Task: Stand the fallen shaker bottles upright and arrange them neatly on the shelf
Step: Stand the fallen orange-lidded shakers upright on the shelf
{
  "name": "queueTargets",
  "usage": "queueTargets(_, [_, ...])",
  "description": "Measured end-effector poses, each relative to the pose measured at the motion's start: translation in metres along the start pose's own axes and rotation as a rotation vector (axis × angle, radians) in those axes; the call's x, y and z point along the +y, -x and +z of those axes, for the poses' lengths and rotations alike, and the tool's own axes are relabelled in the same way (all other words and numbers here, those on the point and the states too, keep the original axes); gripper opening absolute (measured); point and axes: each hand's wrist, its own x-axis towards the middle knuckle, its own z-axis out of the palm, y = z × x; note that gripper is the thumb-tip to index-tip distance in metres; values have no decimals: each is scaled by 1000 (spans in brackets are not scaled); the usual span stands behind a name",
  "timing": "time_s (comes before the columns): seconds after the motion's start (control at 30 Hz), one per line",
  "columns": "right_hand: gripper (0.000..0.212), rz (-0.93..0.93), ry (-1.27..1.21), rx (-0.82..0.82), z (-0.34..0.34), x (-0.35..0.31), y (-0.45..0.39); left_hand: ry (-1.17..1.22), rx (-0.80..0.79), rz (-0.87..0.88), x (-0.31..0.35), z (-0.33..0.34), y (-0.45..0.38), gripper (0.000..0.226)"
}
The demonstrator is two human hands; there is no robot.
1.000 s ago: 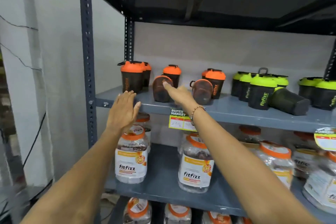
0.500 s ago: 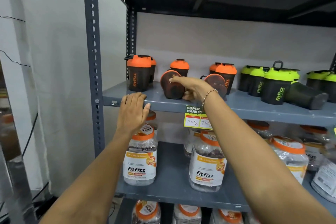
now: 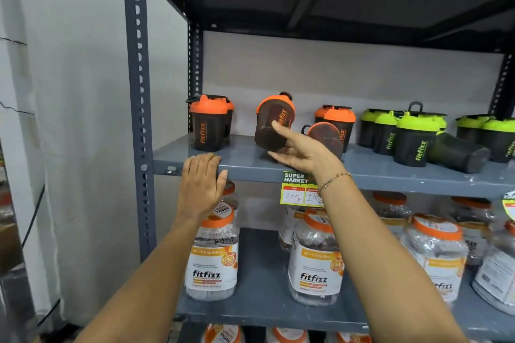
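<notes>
Orange-lidded shaker bottle (image 3: pixel 274 122) tilted, base lifted off the shelf (image 3: pixel 250 168), gripped low by the right hand (image 3: pixel 299 149). Left hand (image 3: pixel 201 184) flat on shelf edge, holding nothing. Step: righting it. Next: set base flat beside upright bottle (image 3: pixel 209 125).

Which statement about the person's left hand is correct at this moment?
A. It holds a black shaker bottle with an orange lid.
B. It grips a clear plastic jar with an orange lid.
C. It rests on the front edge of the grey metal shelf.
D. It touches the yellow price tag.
C: the left hand lies flat over the front edge of the grey metal shelf, holding nothing; the tilted orange-lidded black shaker bottle is in the right hand.
</notes>
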Motion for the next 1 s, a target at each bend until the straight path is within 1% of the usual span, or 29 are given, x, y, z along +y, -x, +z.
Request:
queueTargets(0.07, [52,-50,74,-28,1,3,-1,-1,13,4,0,2,0,44])
queueTargets(0.13, [53,-110,226,-5,4,7,-6,-7,39,19,-2,4,1,43])
queueTargets(0.23, [52,-186,452,80,12,12,-18,3,85,38,-3,7,1,41])
queueTargets(0.33, [54,-218,609,173,16,15,-35,2,120,60,-3,8,1,39])
queueTargets(0.47, [59,-190,735,233,15,17,-58,-20,125,67,-2,7,0,38])
queueTargets(0.57, [55,-165,817,260,20,19,-60,-32,122,62,-3,8,0,38])
queueTargets(0.67, [52,-172,866,270,22,20,-61,-19,149,67,-3,10,0,36])
queueTargets(0.8, [58,-160,935,255,20,20,-63,-5,176,63,-4,13,0,34])
queueTargets(0.93, [67,-147,1012,225,21,19,-55,59,150,-9,4,11,-1,35])
queueTargets(1.0, [69,-177,1039,239,22,17,-44,113,139,-68,10,9,-2,35])
